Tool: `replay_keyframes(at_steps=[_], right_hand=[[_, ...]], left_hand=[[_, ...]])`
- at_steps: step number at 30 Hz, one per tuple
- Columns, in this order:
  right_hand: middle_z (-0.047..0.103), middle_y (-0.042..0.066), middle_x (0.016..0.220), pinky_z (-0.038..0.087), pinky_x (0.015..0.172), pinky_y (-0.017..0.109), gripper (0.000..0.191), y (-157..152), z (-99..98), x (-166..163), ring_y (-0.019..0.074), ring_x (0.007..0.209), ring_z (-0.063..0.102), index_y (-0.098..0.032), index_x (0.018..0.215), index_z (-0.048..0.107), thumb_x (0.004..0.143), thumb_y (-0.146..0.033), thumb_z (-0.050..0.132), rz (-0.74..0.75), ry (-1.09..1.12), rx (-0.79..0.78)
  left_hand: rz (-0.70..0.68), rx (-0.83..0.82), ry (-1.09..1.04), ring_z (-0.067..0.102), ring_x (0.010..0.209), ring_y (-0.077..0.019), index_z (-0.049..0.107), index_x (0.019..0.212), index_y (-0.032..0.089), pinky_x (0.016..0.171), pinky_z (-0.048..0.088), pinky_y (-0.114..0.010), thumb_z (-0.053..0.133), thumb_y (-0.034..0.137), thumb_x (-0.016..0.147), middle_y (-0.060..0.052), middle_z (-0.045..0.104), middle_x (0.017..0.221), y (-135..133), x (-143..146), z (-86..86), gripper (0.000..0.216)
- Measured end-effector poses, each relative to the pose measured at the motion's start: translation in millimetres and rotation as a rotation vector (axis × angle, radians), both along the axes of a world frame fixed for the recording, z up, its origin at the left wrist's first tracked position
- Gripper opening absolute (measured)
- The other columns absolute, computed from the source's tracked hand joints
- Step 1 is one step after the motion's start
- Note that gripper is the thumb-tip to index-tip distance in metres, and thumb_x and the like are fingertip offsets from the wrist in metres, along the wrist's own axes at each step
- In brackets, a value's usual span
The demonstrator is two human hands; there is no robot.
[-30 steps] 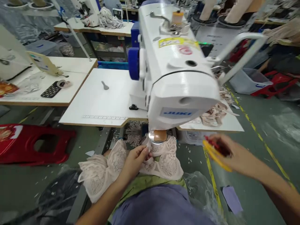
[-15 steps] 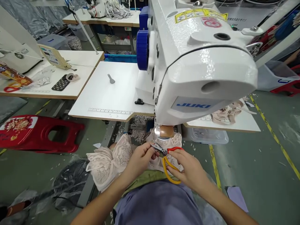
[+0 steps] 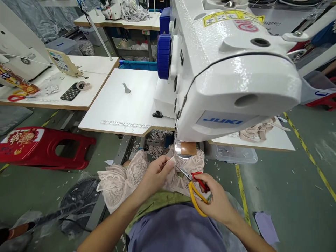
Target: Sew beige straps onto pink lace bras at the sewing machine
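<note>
A pale pink lace garment (image 3: 123,180) lies bunched on my lap below the head of the white JUKI sewing machine (image 3: 231,80). My left hand (image 3: 156,175) pinches a small strip at the garment's edge, just under the machine's foot. My right hand (image 3: 216,201) grips yellow-and-red scissors (image 3: 194,185), blades pointing up-left toward the pinched strip. The two hands are a short gap apart.
The white sewing table (image 3: 123,108) carries a printed ruler at its front edge and a small grey tool (image 3: 126,88). More pink pieces (image 3: 258,131) lie at its right. A red plastic stool (image 3: 39,147) lies on the floor left; a neighbouring table (image 3: 86,94) holds a phone and tape.
My right hand swung in from the right with the scissors and met the left hand at the garment, then drew back slightly. My head moved closer to the machine.
</note>
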State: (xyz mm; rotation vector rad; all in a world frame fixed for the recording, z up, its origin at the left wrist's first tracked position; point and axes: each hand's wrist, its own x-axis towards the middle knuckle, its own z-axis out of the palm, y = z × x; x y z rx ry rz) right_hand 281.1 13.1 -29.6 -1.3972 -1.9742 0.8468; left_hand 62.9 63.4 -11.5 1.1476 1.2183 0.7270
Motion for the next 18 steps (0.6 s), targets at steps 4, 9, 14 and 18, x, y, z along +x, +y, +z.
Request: replay_keyframes(at_steps=[4,9,14,18], right_hand=[[0.068,0.006,0.092,0.051,0.055,0.027,0.037,4.0,-3.0,-9.0,0.0149,0.063,0.059,-0.022,0.108,0.057,0.072,-0.024,0.061,-0.001,-0.004,-0.01],[0.068,0.006,0.093,0.052,0.058,0.028,0.039,8.1,-10.0,-13.0,0.0159,0.065,0.059,-0.022,0.11,0.059,0.072,-0.027,0.064,-0.015,-0.017,-0.072],[0.073,0.007,0.099,0.056,0.066,0.033,0.035,11.8,-16.2,-11.3,0.0187,0.071,0.066,-0.022,0.109,0.066,0.076,-0.031,0.063,-0.047,0.037,-0.188],[0.075,0.006,0.098,0.057,0.067,0.032,0.036,7.2,-17.9,-9.1,0.0209,0.078,0.07,-0.024,0.112,0.069,0.077,-0.032,0.065,-0.089,0.101,-0.331]], left_hand=[[-0.01,0.008,0.039,0.047,0.062,-0.0125,0.06,0.082,0.017,0.056,0.037,-0.023,0.048,0.052,0.091,0.001,0.053,0.07,-0.4,-0.5,-1.7,0.038],[-0.05,0.048,0.084,0.046,0.056,-0.0113,0.058,0.074,0.018,0.051,0.035,-0.022,0.049,0.045,0.091,0.001,0.055,0.066,1.8,-3.3,0.3,0.033],[-0.056,0.058,0.085,0.048,0.056,-0.0113,0.06,0.073,0.018,0.051,0.036,-0.021,0.05,0.043,0.091,0.001,0.058,0.064,5.3,-8.1,-4.4,0.032],[-0.035,0.038,0.061,0.048,0.058,-0.0112,0.058,0.072,0.018,0.054,0.038,-0.022,0.051,0.044,0.091,0.001,0.057,0.065,4.5,-8.5,-9.2,0.033]])
